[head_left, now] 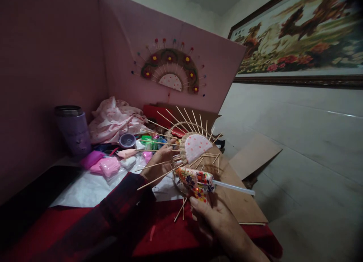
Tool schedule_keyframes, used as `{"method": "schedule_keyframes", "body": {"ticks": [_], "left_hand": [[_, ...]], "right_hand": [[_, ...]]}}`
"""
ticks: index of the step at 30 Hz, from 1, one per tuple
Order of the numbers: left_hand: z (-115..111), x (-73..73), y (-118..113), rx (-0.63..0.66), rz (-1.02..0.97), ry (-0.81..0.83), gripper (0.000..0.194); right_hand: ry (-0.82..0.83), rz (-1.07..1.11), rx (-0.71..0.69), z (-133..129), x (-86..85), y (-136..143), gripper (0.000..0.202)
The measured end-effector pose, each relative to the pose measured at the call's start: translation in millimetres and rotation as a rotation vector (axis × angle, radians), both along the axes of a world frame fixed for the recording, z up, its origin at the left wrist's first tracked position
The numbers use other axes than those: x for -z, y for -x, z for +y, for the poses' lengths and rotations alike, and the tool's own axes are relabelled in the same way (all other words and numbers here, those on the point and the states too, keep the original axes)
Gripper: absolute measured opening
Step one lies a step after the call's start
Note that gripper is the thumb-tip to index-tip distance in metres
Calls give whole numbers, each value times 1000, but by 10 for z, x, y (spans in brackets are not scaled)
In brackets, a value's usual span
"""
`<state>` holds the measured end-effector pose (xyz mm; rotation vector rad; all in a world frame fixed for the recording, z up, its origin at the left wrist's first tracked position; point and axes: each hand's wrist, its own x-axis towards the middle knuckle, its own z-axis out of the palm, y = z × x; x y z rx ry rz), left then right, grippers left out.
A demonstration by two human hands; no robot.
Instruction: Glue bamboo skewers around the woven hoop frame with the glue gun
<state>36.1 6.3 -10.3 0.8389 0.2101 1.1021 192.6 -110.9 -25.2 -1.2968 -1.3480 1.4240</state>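
Note:
My left hand [161, 159] grips a half-round fan craft [197, 145] by its left side. The craft has a pink dotted cloth centre, a woven twine border and thin wooden sticks [161, 120] fanning outward, with a twine arc [184, 124] across them. My right hand [211, 216] is wrapped around the handle of a flower-patterned hot glue gun [195, 180], with a small orange light lit on it. A clear glue stick [234, 187] juts from its back end, to the right. The gun's nozzle lies close to the craft's lower left edge; whether it touches cannot be seen.
A finished fan decoration [170, 70] hangs on the pink board. On the left stand a purple tumbler [73, 129], pink cloth [116, 120] and bagged clay [106, 166]. Loose sticks [180, 210] lie below the gun. Brown cardboard [241, 201] covers the table's right side.

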Motion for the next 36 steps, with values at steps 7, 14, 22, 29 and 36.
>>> {"method": "schedule_keyframes", "body": {"ticks": [7,14,22,29,36], "left_hand": [[-11,-11,-10,4,-2,-20,46],[-2,9,-2,13,8,-30,46],[21,31,-4,18,13,-47,51],[3,18,1,11,13,-46,49],[-4,8,2,-2,14,-19,47]], "right_hand": [[6,31,49,-20,-38,41,37],[37,40,74,-17,-67,63,34],[27,22,44,-11,-50,44,35],[39,54,8,-3,-83,46,36],[36,71,4,-17,-82,47,35]]}}
